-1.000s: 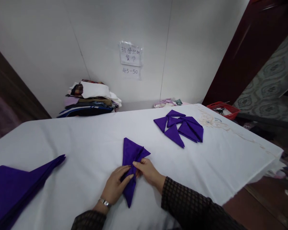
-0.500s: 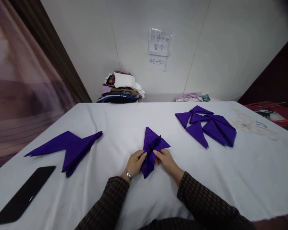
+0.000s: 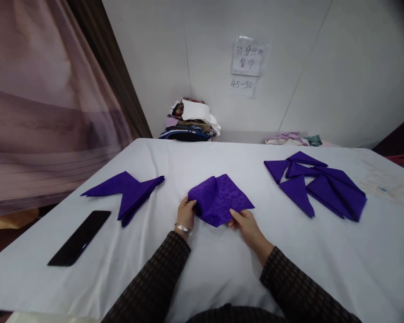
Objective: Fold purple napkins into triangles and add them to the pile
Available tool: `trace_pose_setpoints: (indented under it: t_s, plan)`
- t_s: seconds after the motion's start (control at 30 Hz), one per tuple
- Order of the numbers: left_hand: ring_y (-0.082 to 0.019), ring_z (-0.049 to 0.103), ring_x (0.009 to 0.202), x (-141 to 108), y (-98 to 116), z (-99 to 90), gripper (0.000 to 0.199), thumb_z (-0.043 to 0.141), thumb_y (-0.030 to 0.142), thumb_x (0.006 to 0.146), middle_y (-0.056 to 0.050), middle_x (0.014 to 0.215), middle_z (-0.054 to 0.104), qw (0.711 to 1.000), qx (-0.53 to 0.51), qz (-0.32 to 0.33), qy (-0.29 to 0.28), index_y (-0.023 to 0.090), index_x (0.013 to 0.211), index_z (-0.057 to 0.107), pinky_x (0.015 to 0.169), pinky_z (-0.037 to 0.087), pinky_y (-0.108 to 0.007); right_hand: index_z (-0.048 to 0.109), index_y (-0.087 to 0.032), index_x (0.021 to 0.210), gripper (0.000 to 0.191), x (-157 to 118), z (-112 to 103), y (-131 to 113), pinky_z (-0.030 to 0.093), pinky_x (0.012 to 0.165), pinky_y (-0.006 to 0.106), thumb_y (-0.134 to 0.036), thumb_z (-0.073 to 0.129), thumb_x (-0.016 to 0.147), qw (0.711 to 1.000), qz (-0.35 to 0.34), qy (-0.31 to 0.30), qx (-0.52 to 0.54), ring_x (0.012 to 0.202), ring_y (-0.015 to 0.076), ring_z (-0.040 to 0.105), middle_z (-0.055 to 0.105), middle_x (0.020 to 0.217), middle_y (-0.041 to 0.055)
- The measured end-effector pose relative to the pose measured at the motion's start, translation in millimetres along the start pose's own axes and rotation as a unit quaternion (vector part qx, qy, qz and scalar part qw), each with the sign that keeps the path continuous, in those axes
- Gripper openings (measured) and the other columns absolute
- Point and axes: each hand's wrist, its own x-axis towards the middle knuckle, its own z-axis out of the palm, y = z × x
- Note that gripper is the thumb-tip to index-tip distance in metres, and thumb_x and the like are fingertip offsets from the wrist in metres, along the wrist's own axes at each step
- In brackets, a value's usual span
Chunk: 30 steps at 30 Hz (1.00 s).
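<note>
Centrally, the left hand (image 3: 186, 214) pinches the left edge of a purple cloth (image 3: 222, 199) between thumb and fingers, at a rolled or gathered fold. The right hand (image 3: 245, 223) grips the same cloth near its lower right edge, thumb on top, so the two hands stand apart with the fabric spread between them. The cloth, at the near middle of the white-covered tabletop (image 3: 229, 269), shows a faint tonal pattern and one corner pointing right. A silver band (image 3: 182, 229) circles the left wrist; both sleeves are dark and checked.

Farther left lies a folded purple piece (image 3: 131, 193) with pointed ends, and nearer the person, a flat black object (image 3: 81, 237). To the right, several folded purple pieces (image 3: 296, 190) sit close together, some overlapping. Beyond the far edge rises a stack of garments (image 3: 190, 123), with handwritten paper signs (image 3: 247, 58) on the wall (image 3: 148, 49) above and to its right. A pinkish curtain (image 3: 54, 98) hangs at left.
</note>
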Motion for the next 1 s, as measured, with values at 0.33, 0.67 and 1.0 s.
trace_pose_setpoints:
  t_s: [0.33,0.67,1.0]
  plan:
    - [-0.013,0.057,0.064,-1.0,-2.3,-0.6,0.027,0.059,0.016,0.051,0.002,0.069,0.066,1.0,0.006,0.021,-0.002,0.017,0.078,0.064,0.067,0.045,-0.026,0.061,-0.015,0.059,0.039,-0.9,-1.4,1.7,0.042,0.048,0.025,-0.052,0.071,0.068,1.0,0.009,-0.006,0.009,0.044,0.012,0.054,0.063,0.05,0.0027]
    - [-0.013,0.057,0.062,1.5,-4.7,-3.7,0.023,0.071,0.029,0.055,0.001,0.067,0.067,0.999,0.039,0.019,0.005,0.018,0.074,0.065,0.065,0.046,-0.027,0.062,-0.015,0.057,0.042,-3.0,-1.9,-0.3,0.041,0.045,0.024,-0.055,0.071,0.065,0.999,0.034,-0.012,-0.009,0.04,0.0112,0.052,0.061,0.046,0.0031]
    - [-0.012,0.055,0.059,-1.2,-3.6,-1.4,0.031,0.076,0.039,0.055,0.002,0.063,0.064,0.998,0.054,0.016,-0.003,0.016,0.072,0.064,0.062,0.044,-0.026,0.062,-0.014,0.057,0.043,-3.1,-3.1,1.6,0.041,0.045,0.025,-0.055,0.071,0.065,0.999,0.033,-0.012,-0.021,0.04,0.0119,0.052,0.061,0.046,0.0035]
